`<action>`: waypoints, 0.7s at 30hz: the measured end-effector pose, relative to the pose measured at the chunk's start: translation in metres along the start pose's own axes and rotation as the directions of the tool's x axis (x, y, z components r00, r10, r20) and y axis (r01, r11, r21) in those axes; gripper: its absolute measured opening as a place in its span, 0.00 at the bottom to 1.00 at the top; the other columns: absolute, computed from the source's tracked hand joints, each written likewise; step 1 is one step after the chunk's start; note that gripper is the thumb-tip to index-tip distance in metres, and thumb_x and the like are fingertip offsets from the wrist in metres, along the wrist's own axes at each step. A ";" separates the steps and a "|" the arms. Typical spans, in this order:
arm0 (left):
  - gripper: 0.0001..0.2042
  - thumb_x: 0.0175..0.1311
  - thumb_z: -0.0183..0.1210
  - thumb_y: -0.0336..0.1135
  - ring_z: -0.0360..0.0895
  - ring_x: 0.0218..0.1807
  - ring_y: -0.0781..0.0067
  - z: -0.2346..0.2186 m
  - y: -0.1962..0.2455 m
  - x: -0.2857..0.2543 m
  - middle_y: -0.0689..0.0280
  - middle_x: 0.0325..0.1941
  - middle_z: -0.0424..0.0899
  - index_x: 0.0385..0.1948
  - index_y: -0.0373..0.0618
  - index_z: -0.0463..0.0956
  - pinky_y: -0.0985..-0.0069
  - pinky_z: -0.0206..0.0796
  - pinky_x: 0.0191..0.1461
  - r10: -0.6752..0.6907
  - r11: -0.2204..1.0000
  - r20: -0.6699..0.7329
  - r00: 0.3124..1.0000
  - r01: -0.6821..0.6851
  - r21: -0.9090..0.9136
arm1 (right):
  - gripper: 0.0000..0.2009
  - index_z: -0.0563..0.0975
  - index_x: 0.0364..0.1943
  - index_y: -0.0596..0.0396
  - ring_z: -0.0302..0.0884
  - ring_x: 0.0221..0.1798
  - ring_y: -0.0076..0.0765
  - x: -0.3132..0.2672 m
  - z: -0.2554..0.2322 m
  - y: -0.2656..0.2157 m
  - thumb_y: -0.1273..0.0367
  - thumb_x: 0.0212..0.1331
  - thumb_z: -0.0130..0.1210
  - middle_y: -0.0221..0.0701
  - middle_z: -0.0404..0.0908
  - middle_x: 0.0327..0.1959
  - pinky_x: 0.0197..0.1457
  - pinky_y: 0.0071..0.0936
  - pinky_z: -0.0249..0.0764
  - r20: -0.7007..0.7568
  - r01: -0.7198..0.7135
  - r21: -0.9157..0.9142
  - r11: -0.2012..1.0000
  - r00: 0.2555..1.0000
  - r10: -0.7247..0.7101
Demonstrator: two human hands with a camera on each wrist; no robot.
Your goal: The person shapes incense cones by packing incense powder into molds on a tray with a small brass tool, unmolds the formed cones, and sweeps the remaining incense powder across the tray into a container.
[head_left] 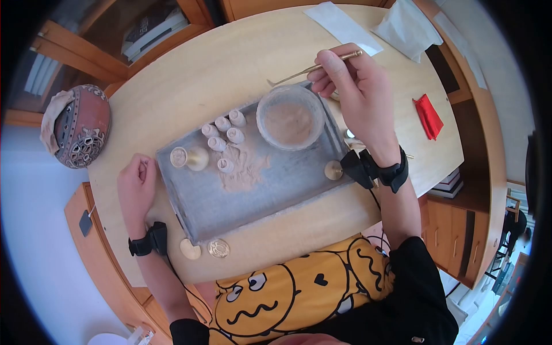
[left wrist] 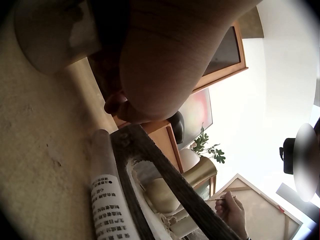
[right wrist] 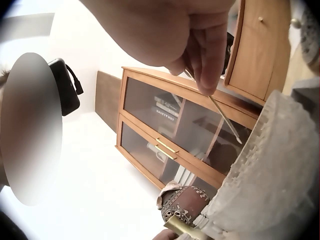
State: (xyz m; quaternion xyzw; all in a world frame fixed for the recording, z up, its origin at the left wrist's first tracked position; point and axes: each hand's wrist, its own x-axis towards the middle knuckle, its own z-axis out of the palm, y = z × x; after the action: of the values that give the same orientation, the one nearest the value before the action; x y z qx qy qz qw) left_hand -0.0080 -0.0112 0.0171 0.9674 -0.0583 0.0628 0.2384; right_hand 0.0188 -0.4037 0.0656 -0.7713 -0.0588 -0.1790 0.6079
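My right hand (head_left: 362, 95) pinches a slender brass incense tool (head_left: 299, 75) by its handle. Its small flattened tip points left, just past the far rim of a translucent bowl (head_left: 319, 121) that holds brownish powder (head_left: 287, 122). In the right wrist view the tool's shaft (right wrist: 225, 117) slants down toward the bowl's wall (right wrist: 265, 185). My left hand (head_left: 138, 181), fingers curled, rests on the table beside the tray's left edge. On the grey tray (head_left: 247, 201) stand several small powder-coated cups (head_left: 222, 123) near spilled powder (head_left: 244, 172). A gold-coloured vessel (head_left: 198, 159) stands at the tray's left.
Two brass discs (head_left: 219, 249) lie at the table's front edge. A round brass piece (head_left: 333, 170) sits at the tray's right. Farther right is a red pouch (head_left: 429, 117); white paper (head_left: 344, 27) lies at the back. A decorated pot (head_left: 77, 126) stands far left.
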 end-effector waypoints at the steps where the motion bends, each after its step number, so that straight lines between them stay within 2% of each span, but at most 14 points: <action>1: 0.07 0.70 0.57 0.29 0.57 0.20 0.83 -0.001 0.001 -0.001 0.71 0.16 0.65 0.31 0.37 0.73 0.77 0.49 0.24 0.018 1.000 -0.019 1.000 -0.018 0.007 | 0.12 0.81 0.36 0.64 0.83 0.29 0.23 -0.001 0.001 0.001 0.66 0.71 0.56 0.32 0.85 0.27 0.34 0.21 0.79 0.004 -0.002 0.002 1.000 1.000 0.002; 3: 0.07 0.70 0.57 0.29 0.58 0.20 0.83 -0.004 0.001 0.000 0.71 0.16 0.65 0.31 0.37 0.74 0.77 0.50 0.25 0.000 1.000 -0.008 1.000 0.000 0.019 | 0.12 0.81 0.36 0.65 0.83 0.29 0.22 -0.001 0.001 0.001 0.67 0.71 0.57 0.32 0.85 0.27 0.35 0.20 0.79 0.107 0.053 -0.145 0.988 0.994 -0.038; 4: 0.07 0.70 0.57 0.29 0.58 0.20 0.83 -0.004 0.002 0.001 0.71 0.16 0.65 0.31 0.38 0.74 0.77 0.50 0.25 -0.016 0.999 0.011 1.000 0.015 0.028 | 0.12 0.81 0.36 0.65 0.83 0.29 0.22 0.000 0.000 0.002 0.67 0.71 0.57 0.32 0.85 0.27 0.35 0.20 0.79 0.103 0.054 -0.146 0.988 0.994 -0.039; 6: 0.07 0.70 0.57 0.29 0.58 0.20 0.83 -0.002 0.001 0.001 0.71 0.16 0.65 0.31 0.38 0.74 0.77 0.50 0.25 -0.002 1.000 0.012 1.000 0.002 0.016 | 0.12 0.81 0.36 0.65 0.84 0.29 0.23 -0.001 0.001 0.005 0.67 0.71 0.57 0.33 0.86 0.27 0.34 0.20 0.79 0.095 0.035 0.021 0.999 0.995 -0.036; 9: 0.07 0.70 0.57 0.30 0.58 0.20 0.82 -0.003 -0.002 -0.002 0.71 0.15 0.65 0.31 0.38 0.74 0.76 0.50 0.24 -0.001 1.000 0.002 1.000 0.001 0.016 | 0.12 0.81 0.37 0.65 0.84 0.29 0.24 0.000 -0.004 0.000 0.67 0.71 0.57 0.33 0.86 0.26 0.34 0.20 0.79 0.025 0.053 0.024 0.998 0.998 -0.054; 11: 0.07 0.70 0.58 0.30 0.58 0.20 0.82 -0.003 0.000 0.001 0.71 0.15 0.65 0.31 0.38 0.74 0.76 0.50 0.24 0.007 1.000 -0.005 1.000 -0.007 0.024 | 0.12 0.81 0.37 0.65 0.84 0.29 0.24 0.000 -0.001 0.000 0.67 0.71 0.57 0.33 0.86 0.26 0.34 0.21 0.80 0.050 0.059 -0.024 0.998 0.997 -0.058; 12: 0.07 0.69 0.58 0.30 0.58 0.19 0.78 -0.001 0.000 0.001 0.68 0.15 0.63 0.30 0.38 0.74 0.74 0.52 0.25 -0.012 1.000 -0.013 1.000 0.013 0.004 | 0.12 0.81 0.36 0.65 0.84 0.29 0.24 -0.002 -0.001 0.001 0.67 0.71 0.57 0.33 0.86 0.26 0.34 0.21 0.80 0.076 0.054 -0.075 0.996 0.996 -0.048; 13: 0.08 0.67 0.59 0.30 0.58 0.18 0.74 0.000 0.001 0.000 0.65 0.15 0.61 0.29 0.37 0.74 0.72 0.53 0.25 -0.035 0.999 -0.020 0.999 0.035 -0.017 | 0.12 0.81 0.36 0.65 0.84 0.29 0.24 -0.004 -0.001 0.002 0.67 0.71 0.57 0.33 0.86 0.26 0.34 0.21 0.80 0.075 0.048 -0.077 0.996 0.996 -0.042; 16: 0.08 0.67 0.59 0.30 0.58 0.18 0.74 -0.003 0.005 0.000 0.65 0.15 0.62 0.29 0.37 0.74 0.73 0.53 0.25 -0.010 1.000 -0.024 1.000 0.010 -0.005 | 0.12 0.81 0.36 0.66 0.84 0.29 0.23 -0.003 0.001 0.000 0.67 0.71 0.57 0.33 0.86 0.26 0.35 0.21 0.80 0.082 0.040 -0.009 0.999 0.996 -0.039; 18: 0.08 0.67 0.59 0.30 0.58 0.18 0.74 -0.002 0.003 0.001 0.65 0.15 0.62 0.29 0.37 0.74 0.73 0.53 0.25 -0.013 1.000 -0.029 0.999 0.013 -0.014 | 0.12 0.81 0.36 0.66 0.84 0.28 0.23 -0.004 -0.002 -0.002 0.67 0.71 0.56 0.33 0.86 0.26 0.35 0.20 0.80 0.031 0.016 0.055 0.998 0.999 -0.018; 21: 0.08 0.67 0.59 0.30 0.58 0.18 0.73 0.000 0.004 -0.001 0.64 0.15 0.62 0.29 0.37 0.74 0.73 0.53 0.25 -0.011 1.000 -0.034 0.999 0.011 -0.024 | 0.13 0.81 0.37 0.66 0.83 0.28 0.22 -0.004 -0.001 -0.003 0.66 0.71 0.56 0.33 0.85 0.25 0.35 0.20 0.80 0.046 0.019 -0.013 1.000 0.999 -0.019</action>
State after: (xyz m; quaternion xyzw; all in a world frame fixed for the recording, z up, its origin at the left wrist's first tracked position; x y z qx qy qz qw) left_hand -0.0091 -0.0145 0.0184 0.9636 -0.0497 0.0772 0.2512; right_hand 0.0135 -0.4034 0.0672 -0.7786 -0.0788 -0.1676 0.5996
